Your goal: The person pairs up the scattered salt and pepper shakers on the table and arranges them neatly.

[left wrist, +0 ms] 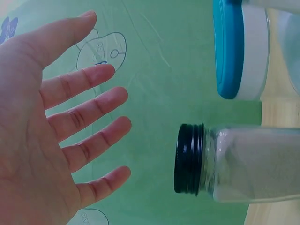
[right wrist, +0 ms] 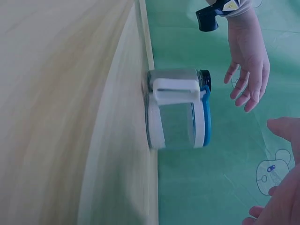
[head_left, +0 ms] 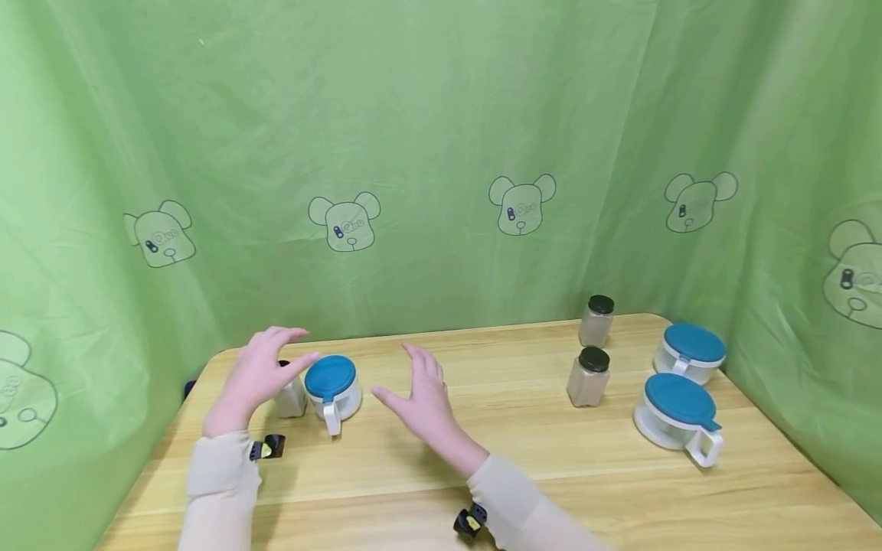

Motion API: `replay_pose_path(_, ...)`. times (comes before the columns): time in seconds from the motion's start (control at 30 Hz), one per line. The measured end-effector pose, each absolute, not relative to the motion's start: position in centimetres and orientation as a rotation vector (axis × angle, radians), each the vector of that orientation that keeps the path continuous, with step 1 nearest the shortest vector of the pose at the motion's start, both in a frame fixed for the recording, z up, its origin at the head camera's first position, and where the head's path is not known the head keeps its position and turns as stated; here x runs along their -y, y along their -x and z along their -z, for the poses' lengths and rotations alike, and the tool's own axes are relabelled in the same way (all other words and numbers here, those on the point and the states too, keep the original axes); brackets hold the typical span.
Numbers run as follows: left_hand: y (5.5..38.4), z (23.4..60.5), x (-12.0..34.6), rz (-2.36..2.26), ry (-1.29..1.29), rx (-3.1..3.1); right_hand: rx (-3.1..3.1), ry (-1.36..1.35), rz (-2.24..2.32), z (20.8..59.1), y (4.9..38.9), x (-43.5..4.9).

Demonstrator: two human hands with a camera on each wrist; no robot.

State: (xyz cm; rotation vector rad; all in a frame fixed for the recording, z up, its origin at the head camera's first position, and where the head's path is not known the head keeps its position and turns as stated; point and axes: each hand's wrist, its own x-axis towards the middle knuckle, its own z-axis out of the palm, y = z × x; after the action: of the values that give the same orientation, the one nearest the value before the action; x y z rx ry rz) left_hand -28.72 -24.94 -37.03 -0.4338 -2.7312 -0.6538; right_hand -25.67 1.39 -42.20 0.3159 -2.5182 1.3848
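At the table's left, my left hand point(head_left: 256, 376) hovers with spread fingers beside and above a glass jar with a black lid point(head_left: 290, 401). The left wrist view shows this hand apart from the jar point(left wrist: 253, 164), palm bare. Right next to the jar stands a clear canister with a blue lid and white handle point(head_left: 332, 383), its handle toward me. My right hand point(head_left: 429, 398) is held in the air to the canister's right, thumb apart from the fingers, touching nothing. In the right wrist view the canister point(right wrist: 199, 124) partly hides the jar.
Two more black-lidded jars point(head_left: 589, 379) stand right of centre on the wooden table point(head_left: 496, 451), one behind the other. Beyond them, near the right edge, are two blue-lidded canisters point(head_left: 681, 402) with white handles. A green curtain point(head_left: 427, 138) with bear-head prints encloses the back and sides.
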Motion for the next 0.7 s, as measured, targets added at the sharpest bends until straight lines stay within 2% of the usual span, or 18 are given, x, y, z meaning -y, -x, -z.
replay_pose_path(0.7,28.6,37.0,22.2,0.519,0.503,2.711,2.549,-0.363,-1.342,42.1,24.7,-6.5)
